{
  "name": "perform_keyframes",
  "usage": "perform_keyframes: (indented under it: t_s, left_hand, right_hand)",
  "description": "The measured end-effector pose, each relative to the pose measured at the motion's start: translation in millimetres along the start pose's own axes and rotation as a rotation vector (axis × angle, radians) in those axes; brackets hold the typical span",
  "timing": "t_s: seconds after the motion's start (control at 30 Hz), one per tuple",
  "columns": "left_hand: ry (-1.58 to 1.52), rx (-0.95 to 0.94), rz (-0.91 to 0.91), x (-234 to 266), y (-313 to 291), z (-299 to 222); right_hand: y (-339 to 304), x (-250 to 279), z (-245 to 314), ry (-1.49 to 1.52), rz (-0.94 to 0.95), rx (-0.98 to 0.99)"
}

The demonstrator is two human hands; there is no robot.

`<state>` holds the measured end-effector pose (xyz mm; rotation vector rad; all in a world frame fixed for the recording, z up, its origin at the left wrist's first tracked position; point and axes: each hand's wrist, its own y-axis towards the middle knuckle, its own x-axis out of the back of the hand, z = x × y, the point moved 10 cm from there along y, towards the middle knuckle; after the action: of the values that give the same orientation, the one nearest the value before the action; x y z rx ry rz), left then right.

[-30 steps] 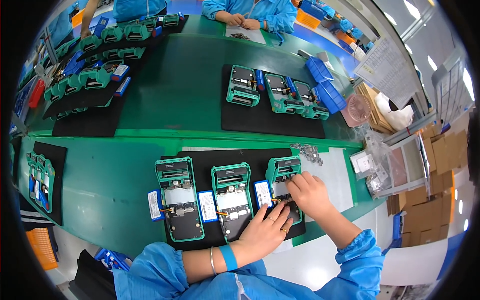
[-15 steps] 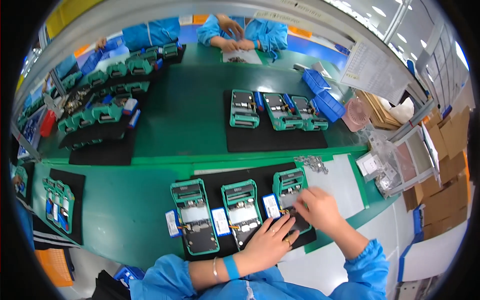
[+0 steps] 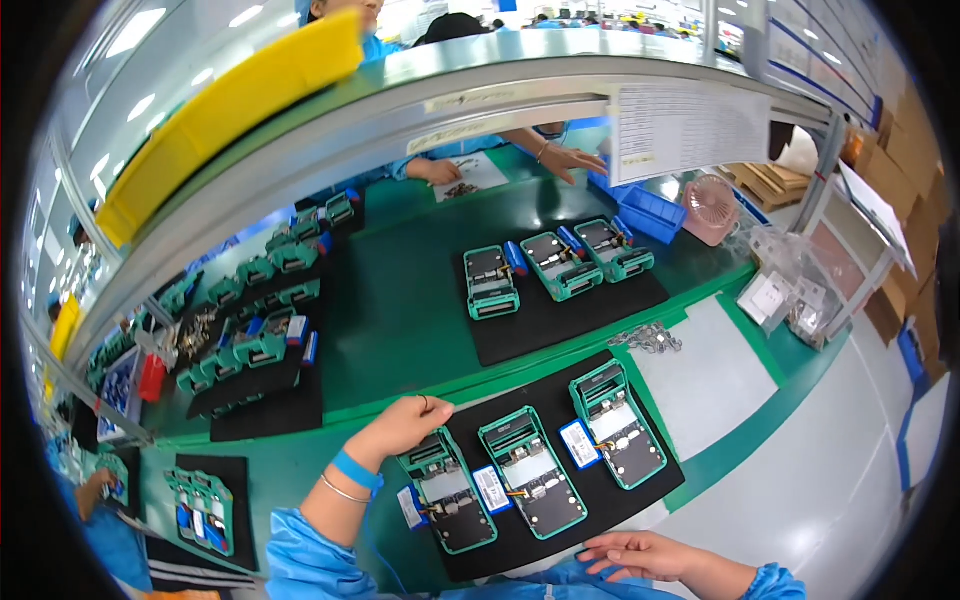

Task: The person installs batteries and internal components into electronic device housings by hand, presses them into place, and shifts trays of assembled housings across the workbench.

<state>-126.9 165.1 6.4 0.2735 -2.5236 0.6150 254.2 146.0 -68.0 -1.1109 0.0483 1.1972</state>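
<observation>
Three green-framed electronic housings, the left one (image 3: 450, 495), the middle one (image 3: 535, 475) and the right one (image 3: 622, 425), lie in a row on a black mat (image 3: 660, 490). A blue-and-white battery pack (image 3: 578, 443) is wired to the right housing; similar packs sit left of the other two. My left hand (image 3: 400, 428) is at the far end of the left housing, fingers curled closed; whatever they grip is hidden. Near the mat's front edge, my right hand (image 3: 640, 555) holds nothing, its fingers loosely apart. A blue band (image 3: 356, 470) circles my left wrist.
Small metal parts (image 3: 650, 338) lie beside a white sheet (image 3: 700, 380). Three more housings rest on a far mat (image 3: 570, 325). Across the table, a co-worker's hand (image 3: 570, 160) reaches toward blue bins (image 3: 650, 213). A metal shelf frame (image 3: 400, 125) crosses above, carrying a yellow bin (image 3: 230, 120).
My left hand has gone from the right housing to the far end of the left one. My right hand has drawn back toward me, off the right housing. The view has tilted up.
</observation>
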Motion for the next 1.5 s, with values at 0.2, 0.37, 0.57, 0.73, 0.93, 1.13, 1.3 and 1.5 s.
perform_keyframes:
  t_s: [0.2, 0.37, 0.57, 0.73, 0.93, 1.13, 1.3, 1.5]
  left_hand:
    - [0.104, -0.093, 0.033, -10.7, 12.6, -13.7]
    - [0.04, -0.004, 0.12, -19.5, 27.5, -1.1]
    - [0.15, -0.047, 0.121, -18.2, 18.2, -15.7]
    - [-0.07, -0.007, 0.069, -6.0, -1.4, 6.0]
    - [-0.175, 0.025, 0.012, -1.1, -28.2, 6.2]
    - [-0.224, 0.102, -0.119, 20.2, -75.5, 38.8]
    - [-0.344, 0.126, -0.265, 35.0, -120.6, 71.7]
    - [-0.459, 0.203, -0.539, 50.7, -174.6, 118.3]
  right_hand:
    - [-1.3, -14.7, -5.7, 0.257, 0.077, 0.159]
    - [1.7, -17.4, -3.5, 0.271, 0.069, 0.184]
    - [-0.3, -24.9, 4.8, 0.271, 0.077, 0.259]
    - [8.5, -26.9, 9.3, 0.321, 0.144, 0.272]
    - [13.7, -33.4, 8.1, 0.155, 0.167, 0.19]
    - [27.1, -57.9, 12.2, -0.027, 0.336, 0.353]
    - [45.9, -73.2, 20.6, -0.174, 0.376, 0.296]
    - [89.2, -71.3, 60.2, -0.118, 0.204, 0.38]
